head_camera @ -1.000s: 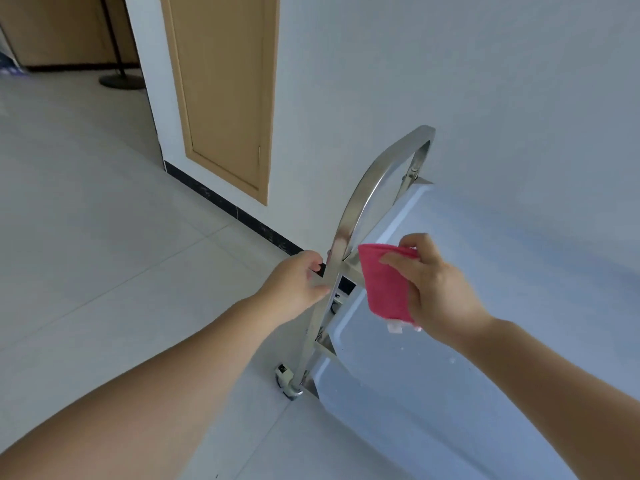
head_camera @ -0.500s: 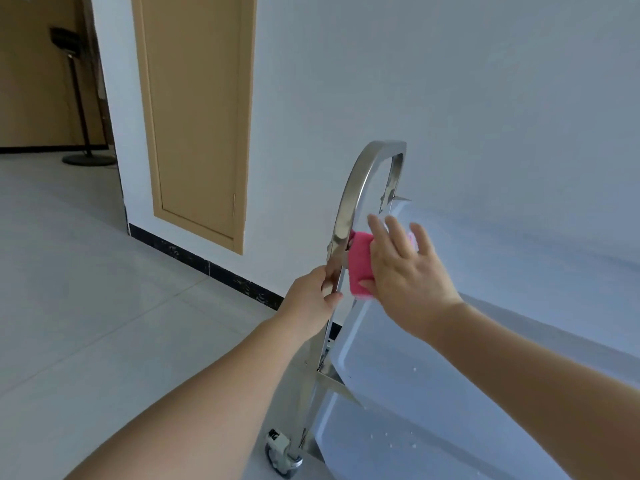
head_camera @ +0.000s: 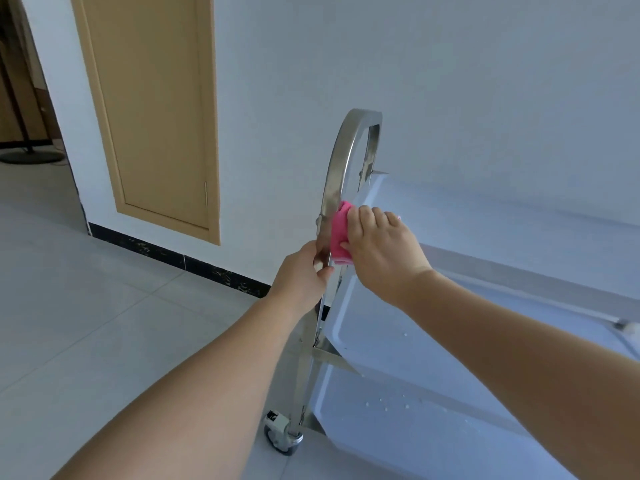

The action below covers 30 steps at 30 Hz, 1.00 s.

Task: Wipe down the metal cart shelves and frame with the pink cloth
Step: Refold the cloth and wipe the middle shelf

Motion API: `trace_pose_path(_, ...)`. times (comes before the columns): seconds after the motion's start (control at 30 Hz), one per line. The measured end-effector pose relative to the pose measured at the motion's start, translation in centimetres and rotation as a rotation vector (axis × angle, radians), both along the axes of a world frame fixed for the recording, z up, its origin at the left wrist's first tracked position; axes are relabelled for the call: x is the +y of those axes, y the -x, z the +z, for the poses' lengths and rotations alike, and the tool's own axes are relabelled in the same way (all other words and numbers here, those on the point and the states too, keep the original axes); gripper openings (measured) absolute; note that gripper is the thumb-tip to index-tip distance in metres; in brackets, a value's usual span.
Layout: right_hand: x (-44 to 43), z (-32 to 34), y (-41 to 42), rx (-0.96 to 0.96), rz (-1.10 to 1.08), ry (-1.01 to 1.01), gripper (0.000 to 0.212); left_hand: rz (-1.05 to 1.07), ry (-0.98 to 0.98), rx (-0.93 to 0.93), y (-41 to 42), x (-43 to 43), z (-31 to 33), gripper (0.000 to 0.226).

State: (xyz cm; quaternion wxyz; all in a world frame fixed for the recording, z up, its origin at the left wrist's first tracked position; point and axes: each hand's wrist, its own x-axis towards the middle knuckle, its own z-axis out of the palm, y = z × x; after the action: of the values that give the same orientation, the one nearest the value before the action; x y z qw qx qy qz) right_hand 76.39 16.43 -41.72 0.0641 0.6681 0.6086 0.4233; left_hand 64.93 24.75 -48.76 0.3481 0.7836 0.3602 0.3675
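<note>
The metal cart stands against the white wall, its curved steel handle frame (head_camera: 341,157) rising at its left end. My left hand (head_camera: 304,275) grips the near upright of that frame from the left. My right hand (head_camera: 381,249) holds the folded pink cloth (head_camera: 339,233) and presses it against the inner side of the same upright, just above my left hand. The top shelf (head_camera: 485,237) and the middle shelf (head_camera: 398,337) stretch away to the right, the lower ones dotted with water drops.
A caster wheel (head_camera: 282,434) sits at the cart's near left corner on the pale tiled floor (head_camera: 104,323). A tan door panel (head_camera: 152,109) is set in the wall to the left. A black floor stand base (head_camera: 31,155) shows through the doorway at far left.
My right hand carried the pink cloth up from in front of the shelf onto the frame's upright and now presses it there. My left hand slid slightly higher along the upright.
</note>
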Motion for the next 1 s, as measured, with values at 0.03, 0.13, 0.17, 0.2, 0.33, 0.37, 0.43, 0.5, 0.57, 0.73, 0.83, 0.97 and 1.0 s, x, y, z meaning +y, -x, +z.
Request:
trace_pose_path(0.03,-0.2,-0.1,-0.3,0.008,0.004,-0.002,0.036,-0.003,0.002,-0.006,0.0,0.0,-0.1,0.025)
trace_pose_path(0.13,-1.0,-0.2,-0.8,0.055,0.021,-0.028,0.031,-0.006,0.008,-0.025,0.0,-0.3,-0.1,0.032)
trace_pose_path(0.17,-1.4,-0.2,-1.1,0.069,0.021,-0.038,0.029,-0.006,0.008,-0.031,0.0,-0.4,-0.1,0.034)
trace_pose_path(0.2,-1.7,-0.3,-1.4,0.077,0.018,-0.046,0.029,-0.004,0.011,-0.033,0.0,-0.4,-0.2,0.036)
trace_pose_path(0.33,-3.3,-0.4,-3.0,0.097,0.009,-0.053,0.033,0.004,0.018,-0.027,0.0,-0.7,0.0,0.043)
trace_pose_path(0.37,-3.7,-0.4,-3.5,0.099,0.006,-0.059,0.035,0.006,0.018,-0.03,-0.1,-0.7,-0.1,0.043)
trace_pose_path(0.43,-4.4,-0.5,-4.3,0.093,-0.003,-0.07,0.038,0.007,0.03,-0.036,-0.2,-0.7,-0.2,0.043)
trace_pose_path(0.5,-5.1,-0.7,-5.1,0.098,-0.011,-0.069,0.039,0.012,0.036,-0.033,-0.2,-1.0,-0.2,0.042)
trace_pose_path(0.57,-6.0,-0.7,-6.0,0.117,-0.001,-0.079,0.039,0.03,0.047,-0.029,-0.3,-1.2,-0.1,0.038)
trace_pose_path(0.73,-7.2,-0.7,-7.3,0.159,0.05,-0.103,0.042,0.166,-0.026,-0.055,-1.2,-3.2,-0.5,0.036)
trace_pose_path(0.83,-7.0,-0.7,-7.3,0.181,0.048,-0.108,0.043,0.363,-0.228,-0.002,-1.3,-6.3,-2.5,0.043)
trace_pose_path(0.97,-7.0,-0.7,-7.6,0.19,0.086,-0.127,0.045,0.08,-0.373,0.17,-2.7,-9.7,-6.0,0.037)
trace_pose_path(1.0,-7.1,-0.7,-7.6,0.192,0.092,-0.123,0.047,-0.012,-0.361,0.258,-3.6,-10.0,-6.9,0.037)
